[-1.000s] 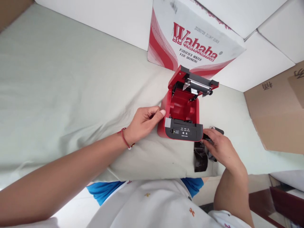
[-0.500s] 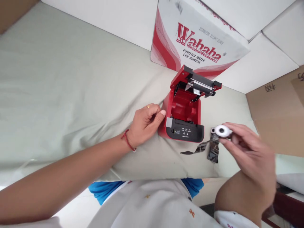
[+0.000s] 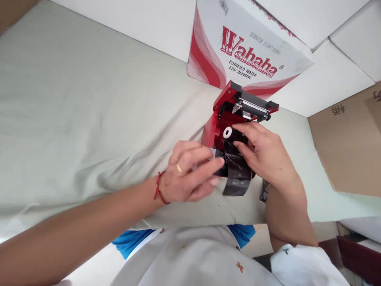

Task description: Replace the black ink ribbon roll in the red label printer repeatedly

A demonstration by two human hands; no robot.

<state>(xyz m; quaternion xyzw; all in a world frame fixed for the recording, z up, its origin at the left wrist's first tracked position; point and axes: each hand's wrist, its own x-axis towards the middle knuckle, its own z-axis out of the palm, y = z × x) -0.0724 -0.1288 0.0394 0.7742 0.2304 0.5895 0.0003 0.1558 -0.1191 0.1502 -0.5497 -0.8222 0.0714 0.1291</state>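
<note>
A red and black printer (image 3: 208, 133) stands with its lid (image 3: 225, 96) raised. My right hand (image 3: 268, 153) grips a roll of black ribbon (image 3: 238, 176) on a white core (image 3: 228, 132), over the printer's inner bay. The ribbon's loose end hangs down across the front panel, hiding much of it. At the printer's front left corner is my left hand (image 3: 189, 172), fingers stretched toward the ribbon, with nothing visible in them. Whether those fingertips touch the ribbon I cannot tell. A second piece of black ribbon (image 3: 264, 191) lies partly hidden behind my right wrist.
Behind the printer stands a white and red Wahaha water carton (image 3: 250, 47). A brown cardboard box (image 3: 348, 147) is at the right. Pale green cloth (image 3: 89, 119) covers the table, whose near edge runs in front of me.
My right hand has brought the ribbon roll left from beside the printer to above its bay. My left hand has let go of the printer's side and stretched its fingers toward the front.
</note>
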